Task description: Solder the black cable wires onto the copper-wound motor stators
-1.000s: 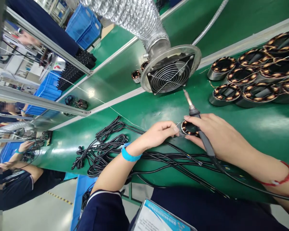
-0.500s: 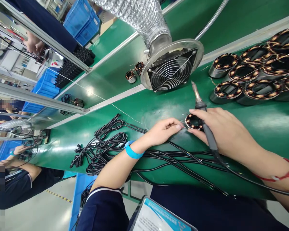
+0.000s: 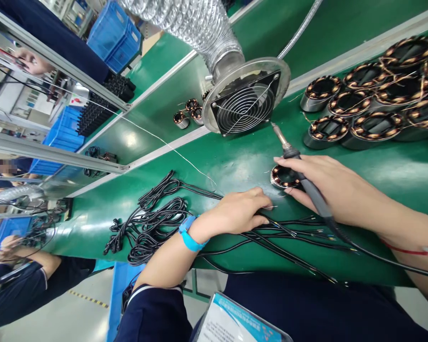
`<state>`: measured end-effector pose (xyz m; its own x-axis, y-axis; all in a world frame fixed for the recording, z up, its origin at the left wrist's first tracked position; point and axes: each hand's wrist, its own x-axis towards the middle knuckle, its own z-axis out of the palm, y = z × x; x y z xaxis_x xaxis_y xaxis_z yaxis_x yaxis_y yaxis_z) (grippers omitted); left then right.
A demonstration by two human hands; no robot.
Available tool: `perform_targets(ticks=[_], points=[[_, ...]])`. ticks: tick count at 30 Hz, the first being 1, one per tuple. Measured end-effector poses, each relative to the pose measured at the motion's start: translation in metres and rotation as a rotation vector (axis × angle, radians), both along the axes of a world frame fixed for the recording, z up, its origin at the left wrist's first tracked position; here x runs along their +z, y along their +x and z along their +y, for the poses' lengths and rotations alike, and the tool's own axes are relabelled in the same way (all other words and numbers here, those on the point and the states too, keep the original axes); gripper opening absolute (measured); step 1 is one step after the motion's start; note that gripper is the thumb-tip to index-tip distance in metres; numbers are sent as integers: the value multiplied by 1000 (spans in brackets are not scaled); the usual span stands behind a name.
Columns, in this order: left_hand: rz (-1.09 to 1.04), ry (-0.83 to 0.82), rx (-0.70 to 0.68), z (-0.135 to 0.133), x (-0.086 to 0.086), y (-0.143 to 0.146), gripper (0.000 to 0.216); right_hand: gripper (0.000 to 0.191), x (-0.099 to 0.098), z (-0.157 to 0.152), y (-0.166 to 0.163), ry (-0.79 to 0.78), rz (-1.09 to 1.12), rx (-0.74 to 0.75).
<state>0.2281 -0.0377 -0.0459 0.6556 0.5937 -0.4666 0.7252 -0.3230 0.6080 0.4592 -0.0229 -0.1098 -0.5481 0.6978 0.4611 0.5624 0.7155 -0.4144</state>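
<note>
Right hand point(image 3: 321, 183) fingers clenched round soldering iron point(image 3: 308, 187), tip raised twd fan, left hand point(image 3: 240, 213) laid palm-down, fingers pinched on black cable point(image 3: 271, 221), stator point(image 3: 283, 176) flat on green worktop point(image 3: 395, 180) btwn hands, under right fingertips.

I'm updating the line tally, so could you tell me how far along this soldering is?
No finished joint is visible. In hand: right hand holds the soldering iron over one stator; left hand rests on black cables. Left: a group of stators waits.

A factory assembly line: green conveyor belt point(image 3: 235, 164), fume-extraction fan point(image 3: 244, 107), stacked motor stators point(image 3: 374, 102).
</note>
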Motion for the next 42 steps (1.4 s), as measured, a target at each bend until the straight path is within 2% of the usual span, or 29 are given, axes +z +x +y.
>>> perform_targets(ticks=[2, 4, 8, 11, 15, 20, 27, 31, 35, 37, 42], points=[[104, 49, -68, -3, 3, -1, 20, 46, 9, -3, 2, -11, 35, -7], [30, 90, -32, -2, 4, -4, 17, 42, 20, -10, 2, -27, 78, -36], [-369, 132, 219, 4, 7, -17, 21, 35, 41, -29, -9, -119, 216, -130], [-564, 70, 395, 5, 10, -24, 29, 38, 51, -38, -24, -251, 381, -116], [-659, 0, 496, 1, 15, -22, 37, 41, 60, -42, -43, -353, 528, -127], [-639, 2, 574, -3, 16, -15, 47, 41, 59, -41, -56, -451, 705, -175], [-638, -70, 609, -5, 8, -12, 49, 42, 54, -38, -59, -596, 800, -220], [-763, -92, 620, -1, 3, -13, 54, 40, 53, -30, -63, -748, 947, -164], [-727, 28, 494, 2, 3, -15, 46, 46, 49, -27, -65, -827, 1042, -120], [-685, 93, 433, 2, 3, -14, 40, 49, 49, -27, -64, -839, 1020, -120], [-625, 155, 381, 0, 4, -12, 37, 46, 50, -28, -60, -789, 938, -78]])
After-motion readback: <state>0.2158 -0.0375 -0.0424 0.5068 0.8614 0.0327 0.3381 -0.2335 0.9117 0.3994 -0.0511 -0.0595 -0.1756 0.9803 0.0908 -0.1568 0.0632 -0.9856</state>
